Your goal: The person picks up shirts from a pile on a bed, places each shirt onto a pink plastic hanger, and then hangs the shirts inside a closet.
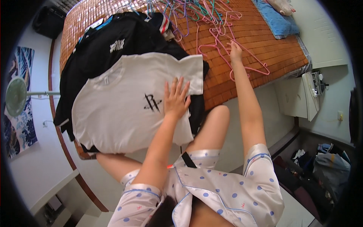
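A white short-sleeved T-shirt (121, 109) with a small black print is spread out at the near edge of the bed, on top of black shirts (145, 38). My left hand (176, 99) rests flat on its right part, beside the print, fingers spread. Further right, my right arm is stretched forward. My right hand (235, 52) is closed on a pink clothes hanger (258, 70) at the near side of a hanger pile. Exactly how the fingers wrap the hanger is too small to tell.
Many tangled coloured hangers (189, 11) lie across the far part of the brown tiled mat (280, 45). A blue pillow (274, 20) lies at the far right. A round green fan-like object (16, 96) stands left; a white cabinet (297, 96) and piled clothes (331, 170) are right.
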{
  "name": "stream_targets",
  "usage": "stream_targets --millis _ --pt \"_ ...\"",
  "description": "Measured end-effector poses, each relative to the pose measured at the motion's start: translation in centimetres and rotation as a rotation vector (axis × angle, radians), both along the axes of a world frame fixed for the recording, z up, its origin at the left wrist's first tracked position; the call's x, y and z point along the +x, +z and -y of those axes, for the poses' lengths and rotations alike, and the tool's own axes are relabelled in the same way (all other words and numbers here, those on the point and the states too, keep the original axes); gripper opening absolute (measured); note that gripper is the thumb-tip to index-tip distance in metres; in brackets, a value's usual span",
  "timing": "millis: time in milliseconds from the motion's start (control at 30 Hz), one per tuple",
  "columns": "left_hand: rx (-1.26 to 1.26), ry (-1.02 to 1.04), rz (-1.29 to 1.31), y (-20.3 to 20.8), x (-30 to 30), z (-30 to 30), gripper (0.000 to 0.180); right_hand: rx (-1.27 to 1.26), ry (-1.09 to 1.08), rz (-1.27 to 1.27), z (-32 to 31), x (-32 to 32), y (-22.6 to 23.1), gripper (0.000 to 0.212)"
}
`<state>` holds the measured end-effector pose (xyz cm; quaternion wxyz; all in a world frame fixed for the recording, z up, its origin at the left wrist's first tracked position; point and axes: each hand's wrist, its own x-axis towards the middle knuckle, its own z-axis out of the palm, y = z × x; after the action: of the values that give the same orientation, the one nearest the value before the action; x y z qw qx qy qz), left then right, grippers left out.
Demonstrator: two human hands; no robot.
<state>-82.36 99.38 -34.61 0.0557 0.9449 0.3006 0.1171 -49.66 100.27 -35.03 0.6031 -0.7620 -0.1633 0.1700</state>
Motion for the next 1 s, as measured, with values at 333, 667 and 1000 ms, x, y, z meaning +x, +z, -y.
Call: stream_targets --millis 333,667,1000 --pt "-0.125 -0.011 -0.016 -0.2 0.1 -0.2 0.060 -0.415 -0.021 -0.050 -8.0 8.2 -4.5 0.038" --pt "-0.123 0.028 -0.039 -0.3 -0.7 -0.5 0.059 0.163 -0.128 0.101 -7.3 2.8 4.2 0.037" --pt "-0.102 0.015 0.041 -0.3 -0.5 -0.2 0.059 0.173 -0.233 0.358 12.8 -4.0 13.3 0.038"
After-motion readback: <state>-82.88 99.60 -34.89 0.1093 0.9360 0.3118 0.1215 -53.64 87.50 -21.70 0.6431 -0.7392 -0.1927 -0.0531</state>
